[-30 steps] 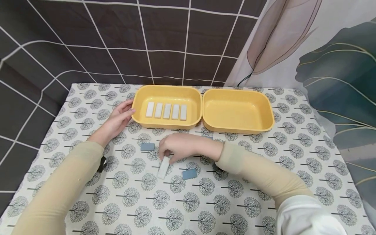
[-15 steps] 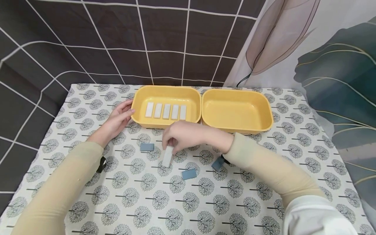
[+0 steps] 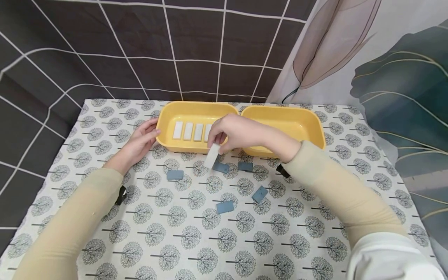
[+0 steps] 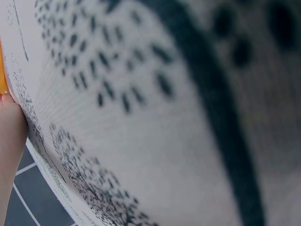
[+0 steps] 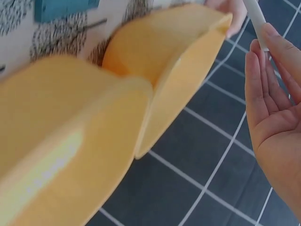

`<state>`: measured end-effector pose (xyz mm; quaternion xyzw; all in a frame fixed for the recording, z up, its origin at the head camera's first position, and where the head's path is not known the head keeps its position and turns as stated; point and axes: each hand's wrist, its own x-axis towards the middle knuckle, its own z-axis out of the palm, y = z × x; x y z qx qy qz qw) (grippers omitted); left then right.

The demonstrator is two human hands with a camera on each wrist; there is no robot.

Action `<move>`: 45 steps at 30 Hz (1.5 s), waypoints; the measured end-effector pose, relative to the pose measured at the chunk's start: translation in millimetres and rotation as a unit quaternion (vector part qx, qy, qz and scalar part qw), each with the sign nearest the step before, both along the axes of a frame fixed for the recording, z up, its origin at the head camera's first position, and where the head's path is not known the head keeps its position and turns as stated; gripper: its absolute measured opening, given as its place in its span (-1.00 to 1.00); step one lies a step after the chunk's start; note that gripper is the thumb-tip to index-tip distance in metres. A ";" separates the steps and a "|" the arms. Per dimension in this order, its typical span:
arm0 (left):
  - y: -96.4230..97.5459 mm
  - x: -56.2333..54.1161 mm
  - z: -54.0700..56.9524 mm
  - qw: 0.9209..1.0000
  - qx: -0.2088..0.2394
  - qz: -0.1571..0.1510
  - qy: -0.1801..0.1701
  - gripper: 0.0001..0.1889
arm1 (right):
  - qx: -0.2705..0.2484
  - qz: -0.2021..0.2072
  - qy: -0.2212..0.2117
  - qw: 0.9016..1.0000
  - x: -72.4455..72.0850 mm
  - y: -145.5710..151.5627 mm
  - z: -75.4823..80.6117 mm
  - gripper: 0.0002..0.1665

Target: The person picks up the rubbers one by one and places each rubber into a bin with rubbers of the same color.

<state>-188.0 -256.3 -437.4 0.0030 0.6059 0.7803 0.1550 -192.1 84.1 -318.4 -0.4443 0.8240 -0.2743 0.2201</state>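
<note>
My right hand pinches a white rectangular block between thumb and fingertips, above the cloth just in front of the left yellow bin. The right wrist view shows the same block edge-on, thumb on one face and fingers on the other. At that bin's left end, my left hand holds the rim, thumb tip over the edge and fingers outside the wall. Inside lie several white blocks in a row; my right hand hides the right end of the row.
Several blue blocks lie scattered on the tree-print cloth, including one blue block toward the front and another blue block at left. The right yellow bin stands beside the left one. A dark tiled backdrop rises behind.
My right hand has lifted the white block off the cloth and carried it away from me and rightward, to the left bin's front. The left hand stays at the bin's end.
</note>
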 end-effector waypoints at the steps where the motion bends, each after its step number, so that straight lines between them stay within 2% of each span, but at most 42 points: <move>1: -0.2 -0.2 -0.3 1.000 0.002 0.001 0.001 -0.39 | 0.000 -0.006 0.002 1.000 -2.9 2.0 1.6 -0.72; 6: -0.4 -0.7 -0.2 1.000 0.005 0.002 0.003 -0.35 | -0.009 -0.026 0.029 0.999 -16.1 9.3 11.7 -0.74; 13: -0.2 -1.0 -0.6 1.000 0.012 0.003 0.004 -0.47 | -0.002 -0.048 0.055 0.997 -34.1 17.4 18.0 -0.73; 17: 0.0 -1.8 -0.1 1.000 0.003 0.002 0.002 -0.36 | -0.001 -0.061 0.056 0.997 -44.0 22.4 17.0 -0.73; 24: 0.7 -2.1 1.5 1.000 -0.003 0.002 -0.006 -0.30 | 0.008 -0.085 0.058 0.995 -58.9 28.9 8.4 -0.72; 31: 0.7 -0.4 2.0 1.000 -0.011 -0.001 -0.007 -0.29 | 0.038 -0.105 0.035 0.993 -66.9 33.0 -5.4 -0.72; 36: 0.4 0.5 3.1 1.000 -0.013 -0.005 -0.009 -0.27 | 0.044 -0.097 0.036 0.994 -71.7 34.1 -17.6 -0.72; 45: -0.9 2.6 4.3 1.000 -0.007 -0.001 -0.014 -0.27 | 0.058 -0.077 0.017 0.995 -76.7 27.2 -28.8 -0.73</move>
